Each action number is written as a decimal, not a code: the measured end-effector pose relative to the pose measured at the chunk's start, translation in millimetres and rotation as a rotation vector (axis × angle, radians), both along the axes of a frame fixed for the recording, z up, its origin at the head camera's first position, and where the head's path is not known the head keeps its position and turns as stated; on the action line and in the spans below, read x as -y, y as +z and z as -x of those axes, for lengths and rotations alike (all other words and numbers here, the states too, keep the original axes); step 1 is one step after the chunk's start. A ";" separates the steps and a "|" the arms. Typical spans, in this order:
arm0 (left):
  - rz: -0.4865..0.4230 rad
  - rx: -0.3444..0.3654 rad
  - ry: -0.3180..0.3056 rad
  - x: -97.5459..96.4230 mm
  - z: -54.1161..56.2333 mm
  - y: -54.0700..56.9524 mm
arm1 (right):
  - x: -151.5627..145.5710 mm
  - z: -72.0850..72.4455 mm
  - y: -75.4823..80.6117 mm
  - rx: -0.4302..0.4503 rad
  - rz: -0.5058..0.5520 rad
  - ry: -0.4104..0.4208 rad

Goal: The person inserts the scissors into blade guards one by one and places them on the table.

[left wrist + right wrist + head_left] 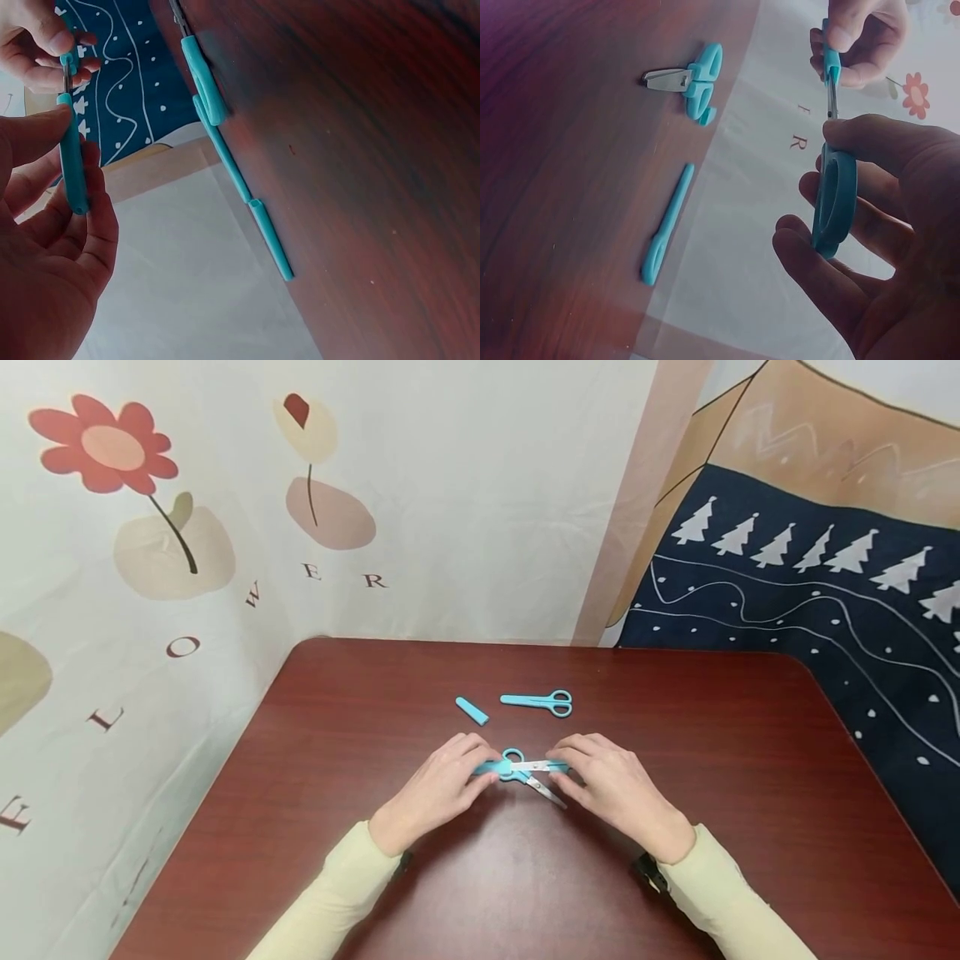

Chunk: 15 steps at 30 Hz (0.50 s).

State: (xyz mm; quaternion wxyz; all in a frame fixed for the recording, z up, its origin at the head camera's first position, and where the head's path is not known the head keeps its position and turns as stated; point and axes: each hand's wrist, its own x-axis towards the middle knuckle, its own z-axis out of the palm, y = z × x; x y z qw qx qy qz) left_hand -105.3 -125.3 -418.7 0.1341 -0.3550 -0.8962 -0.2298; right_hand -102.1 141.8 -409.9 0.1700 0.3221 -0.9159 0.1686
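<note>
Between my two hands, raised above the table, is a pair of scissors (836, 191) with light blue handles and metal blades. My right hand (609, 781) pinches the handles. A light blue blade cover (73, 161) is pinched between thumb and fingers of my left hand (438, 785). The blade tips run into the cover's mouth, while bare metal (530, 766) shows between the two hands. Below them in the head view lies a second pair of scissors (538, 787) on the table, its blades bare and slightly spread.
Farther back on the brown table (360, 693) rests a loose light blue blade cover (472, 711). To its right is a third pair of scissors (536, 702) with its blades covered. A printed curtain (465, 510) hangs behind the far table edge.
</note>
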 end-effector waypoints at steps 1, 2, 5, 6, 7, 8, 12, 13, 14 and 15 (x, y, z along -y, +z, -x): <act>0.002 -0.002 -0.002 -0.6 0.2 0.0 | 0.2 -0.3 -0.1 0.000 0.000 -0.001; 0.004 -0.005 -0.004 -1.0 0.4 0.0 | 0.6 -0.4 -0.6 0.000 -0.001 0.000; 0.011 -0.007 -0.010 -2.2 0.9 0.3 | 1.6 -1.2 -0.9 0.008 -0.001 -0.002; 0.012 -0.008 -0.013 -2.7 1.1 0.1 | 1.9 -1.5 -0.7 0.011 0.000 0.000; 0.013 -0.010 -0.015 -3.2 1.1 0.2 | 2.0 -1.8 -1.0 0.013 0.002 0.002; 0.014 -0.010 -0.018 -3.8 1.4 0.0 | 2.2 -2.1 -1.1 0.012 0.003 0.003; 0.011 -0.007 -0.028 -6.6 1.3 -0.5 | 2.8 -3.2 -2.0 0.000 0.014 0.013; 0.009 -0.005 -0.030 -7.3 1.0 -0.7 | 2.9 -3.6 -2.3 -0.003 0.014 0.014; 0.008 -0.003 -0.032 -8.0 0.8 -0.9 | 3.1 -3.9 -2.9 -0.006 0.013 0.015; 0.007 -0.001 -0.035 -8.8 0.3 -1.0 | 3.3 -4.3 -3.0 -0.008 0.012 0.016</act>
